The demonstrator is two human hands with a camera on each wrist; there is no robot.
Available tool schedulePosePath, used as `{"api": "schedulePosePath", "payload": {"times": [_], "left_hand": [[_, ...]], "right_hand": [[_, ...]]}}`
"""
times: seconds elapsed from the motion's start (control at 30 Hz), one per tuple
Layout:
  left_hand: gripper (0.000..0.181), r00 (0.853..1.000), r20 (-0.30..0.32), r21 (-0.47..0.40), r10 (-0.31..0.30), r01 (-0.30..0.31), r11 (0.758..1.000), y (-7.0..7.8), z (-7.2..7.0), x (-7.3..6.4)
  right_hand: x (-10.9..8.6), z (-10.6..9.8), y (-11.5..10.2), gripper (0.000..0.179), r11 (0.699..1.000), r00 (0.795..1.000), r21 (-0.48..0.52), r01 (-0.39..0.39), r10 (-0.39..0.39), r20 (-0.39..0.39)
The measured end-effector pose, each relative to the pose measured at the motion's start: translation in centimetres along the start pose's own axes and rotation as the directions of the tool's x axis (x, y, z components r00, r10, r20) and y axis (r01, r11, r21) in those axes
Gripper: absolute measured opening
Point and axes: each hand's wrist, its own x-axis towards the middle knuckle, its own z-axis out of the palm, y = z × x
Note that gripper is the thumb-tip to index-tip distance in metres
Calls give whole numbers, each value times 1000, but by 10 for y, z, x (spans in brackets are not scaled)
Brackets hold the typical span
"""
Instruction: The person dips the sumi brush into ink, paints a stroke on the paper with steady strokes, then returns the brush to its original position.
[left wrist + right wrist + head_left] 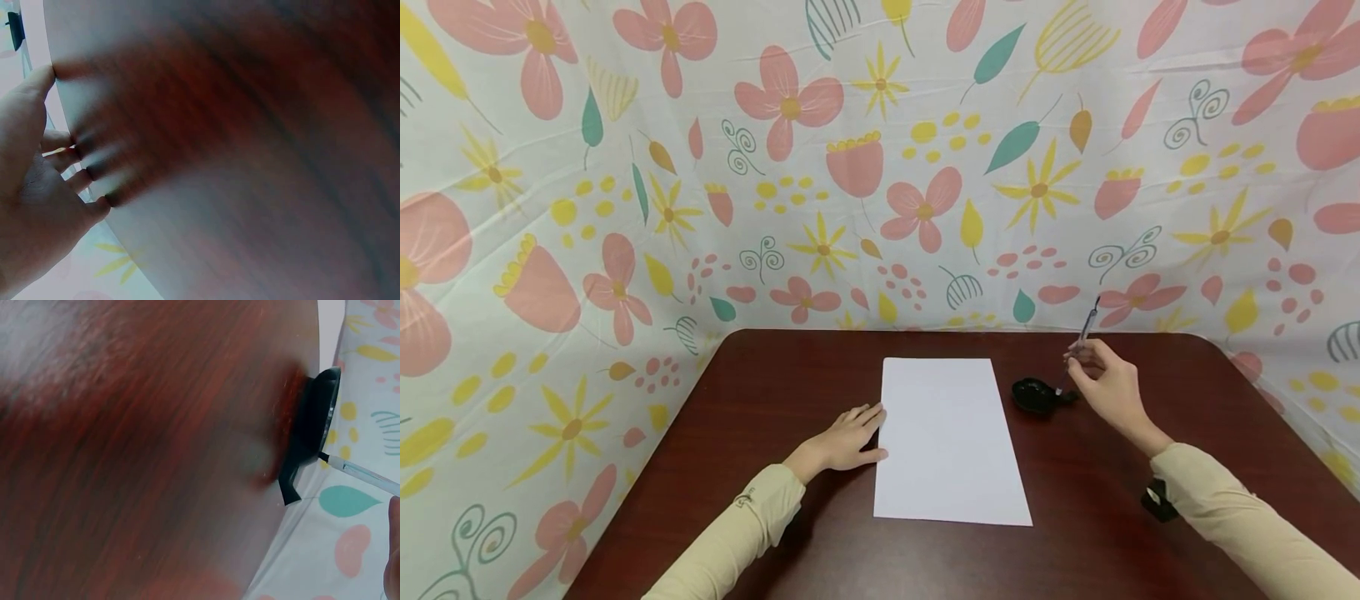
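My left hand (844,440) lies flat with fingers spread on the left edge of a blank white sheet of paper (947,442). The left wrist view shows that same hand (31,156) from the thumb side, its fingertips down on the surface. To the right of the paper, my right hand (1111,390) pinches a slim writing brush (1087,321) by its pale handle. The brush (365,476) points its dark tip down at the rim of a small black ink dish (309,422) with a short tail-like handle. In the head view the dish (1033,395) looks glossy inside.
The dark reddish-brown table (790,375) has rounded far corners. A flower-printed cloth (865,208) hangs behind it and along the sides. A small black object (1160,500) shows under my right sleeve.
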Motion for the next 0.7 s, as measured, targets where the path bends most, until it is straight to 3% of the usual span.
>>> {"api": "schedulePosePath", "payload": {"times": [0.23, 0.4, 0.53, 0.7], "left_hand": [[73, 1000, -4, 6, -1, 1, 1000, -2, 0, 2], [73, 1000, 1, 7, -2, 2, 1000, -2, 1, 1], [72, 1000, -3, 11, 7, -7, 1000, -2, 1, 1], [72, 1000, -3, 19, 9, -9, 1000, -2, 1, 2]], "right_hand": [[8, -6, 2, 19, 1000, 999, -8, 9, -10, -36], [13, -7, 0, 20, 998, 995, 9, -58, 58, -80], [17, -7, -10, 23, 985, 982, 91, -144, 154, -110], [23, -9, -32, 18, 943, 959, 248, -224, 258, -115]]}}
